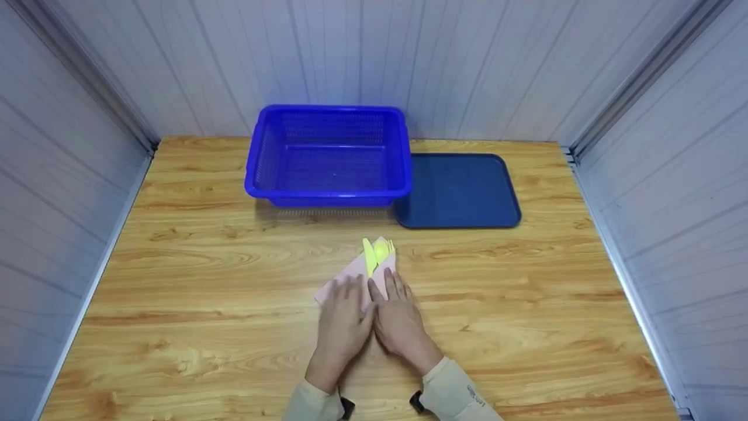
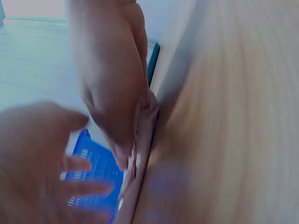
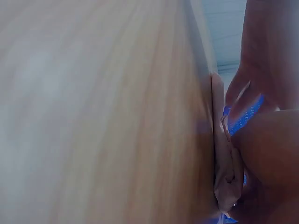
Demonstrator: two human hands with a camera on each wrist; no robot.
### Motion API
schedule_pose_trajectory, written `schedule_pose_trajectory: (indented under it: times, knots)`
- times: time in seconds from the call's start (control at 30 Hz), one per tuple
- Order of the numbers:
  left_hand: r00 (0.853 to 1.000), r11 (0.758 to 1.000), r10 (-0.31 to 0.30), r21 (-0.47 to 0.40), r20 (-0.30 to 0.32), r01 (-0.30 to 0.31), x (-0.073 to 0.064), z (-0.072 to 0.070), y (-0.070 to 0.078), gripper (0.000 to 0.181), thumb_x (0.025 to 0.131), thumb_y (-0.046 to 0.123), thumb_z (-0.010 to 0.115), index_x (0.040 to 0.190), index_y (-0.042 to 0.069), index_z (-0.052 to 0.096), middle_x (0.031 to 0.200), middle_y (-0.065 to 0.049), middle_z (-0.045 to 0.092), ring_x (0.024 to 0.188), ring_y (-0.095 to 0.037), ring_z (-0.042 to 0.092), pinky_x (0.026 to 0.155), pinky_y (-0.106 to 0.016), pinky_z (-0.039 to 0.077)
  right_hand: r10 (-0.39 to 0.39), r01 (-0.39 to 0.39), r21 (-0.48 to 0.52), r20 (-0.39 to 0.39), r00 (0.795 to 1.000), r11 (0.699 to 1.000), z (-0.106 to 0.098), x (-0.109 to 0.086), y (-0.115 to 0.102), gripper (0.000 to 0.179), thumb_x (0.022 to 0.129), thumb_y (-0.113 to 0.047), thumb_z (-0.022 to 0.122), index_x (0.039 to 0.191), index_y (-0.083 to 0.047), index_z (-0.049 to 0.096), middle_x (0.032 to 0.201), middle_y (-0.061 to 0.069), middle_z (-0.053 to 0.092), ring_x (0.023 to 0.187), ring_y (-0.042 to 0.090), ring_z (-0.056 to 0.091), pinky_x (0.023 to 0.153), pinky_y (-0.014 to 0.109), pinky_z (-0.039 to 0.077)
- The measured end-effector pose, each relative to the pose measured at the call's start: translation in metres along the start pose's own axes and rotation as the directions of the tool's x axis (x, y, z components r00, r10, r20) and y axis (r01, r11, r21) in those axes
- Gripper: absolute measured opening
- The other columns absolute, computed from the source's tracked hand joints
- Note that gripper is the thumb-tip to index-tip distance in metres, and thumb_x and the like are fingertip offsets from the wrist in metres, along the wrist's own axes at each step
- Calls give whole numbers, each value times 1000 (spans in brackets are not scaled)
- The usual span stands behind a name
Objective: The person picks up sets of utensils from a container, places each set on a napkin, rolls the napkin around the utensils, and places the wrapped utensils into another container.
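Note:
A pink napkin [image 1: 349, 272] lies on the table, partly folded around yellow plastic cutlery. A knife [image 1: 369, 256], a spoon [image 1: 381, 251] and a fork [image 1: 391, 246] stick out of its far end, their lower parts covered. My left hand [image 1: 343, 323] is over the napkin's left part with fingers extended; in the left wrist view that hand [image 2: 32, 158] is blurred and appears raised. My right hand [image 1: 402, 323] rests on the right fold, fingers stretched forward. In the right wrist view the napkin [image 3: 226, 172] forms a thick folded edge beside the right hand [image 3: 275, 154].
Behind the napkin stands a blue plastic basket [image 1: 333, 194] with perforated walls. To its right lies a dark blue tray [image 1: 459, 190], whose left edge is partly hidden by the basket. Pale panel walls [image 1: 362, 58] enclose the wooden table [image 1: 526, 304] at the back and sides.

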State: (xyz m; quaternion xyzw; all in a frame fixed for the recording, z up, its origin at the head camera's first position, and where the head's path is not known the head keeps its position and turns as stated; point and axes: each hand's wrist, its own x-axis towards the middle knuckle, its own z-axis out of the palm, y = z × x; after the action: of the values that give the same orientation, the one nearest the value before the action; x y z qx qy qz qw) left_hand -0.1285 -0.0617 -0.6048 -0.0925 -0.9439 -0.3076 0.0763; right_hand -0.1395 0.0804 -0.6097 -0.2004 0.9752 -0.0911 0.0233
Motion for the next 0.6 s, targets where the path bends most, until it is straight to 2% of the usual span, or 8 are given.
schedule_pose_trajectory:
  times: [0.03,0.1,0.13,0.2,0.3,0.4,0.47,0.6]
  knots:
    - [997,998,-50,44,-50,52,1,-2,-4,62,92,32,64,138,-5,46,133,-28,50,124,-45,45,98,-58,40,7,-7,6,-14,1000,1000,0,1,0,50,102,-27,43,148,-9,41,153,29,24,142,41,19,112,52,22]
    - [980,978,-164,109,-115,177,4,-6,-12,64,88,30,68,135,-8,48,129,-32,51,118,-50,46,92,-61,42,17,-17,20,-39,999,1000,0,1,0,49,101,-28,45,147,-10,44,152,28,26,142,41,21,112,53,23]
    - [966,963,-226,119,-125,240,5,-9,-16,65,87,30,69,134,-10,49,127,-33,51,115,-50,47,87,-60,44,18,-17,19,-43,999,1000,1,1,0,49,101,-28,46,146,-10,45,152,27,27,142,41,21,111,53,23]
    - [945,941,-306,112,-117,318,8,-15,-23,64,86,30,70,130,-13,51,119,-33,54,105,-48,50,81,-57,47,23,-22,17,-43,999,1000,1,1,0,49,101,-29,47,146,-11,45,153,26,26,142,40,20,111,53,23]
    - [930,928,-362,74,-61,366,15,-23,-30,53,86,29,69,118,-12,60,106,-28,60,92,-43,53,75,-51,46,41,-40,17,-25,999,999,2,0,0,50,101,-31,46,147,-12,43,154,25,24,143,38,17,112,55,20]
    - [921,921,-389,8,-9,389,20,-31,-35,32,85,25,70,97,-5,70,90,-18,66,82,-36,58,72,-46,47,53,-53,29,-11,999,998,1,1,-2,51,101,-33,45,148,-13,43,155,23,23,144,38,16,112,60,14]
    - [915,914,-402,-39,21,403,21,-34,-37,21,85,22,70,85,1,70,80,-10,66,76,-30,60,68,-43,49,59,-58,32,-14,998,998,0,1,-3,51,101,-33,46,147,-14,44,155,23,24,144,38,17,110,63,11]
    - [908,900,-412,-120,75,419,21,-37,-36,25,83,22,73,91,-1,69,76,-5,63,70,-22,59,64,-41,51,71,-71,18,-21,997,997,-2,1,-4,51,99,-33,49,146,-14,45,154,23,26,143,38,19,109,66,8]
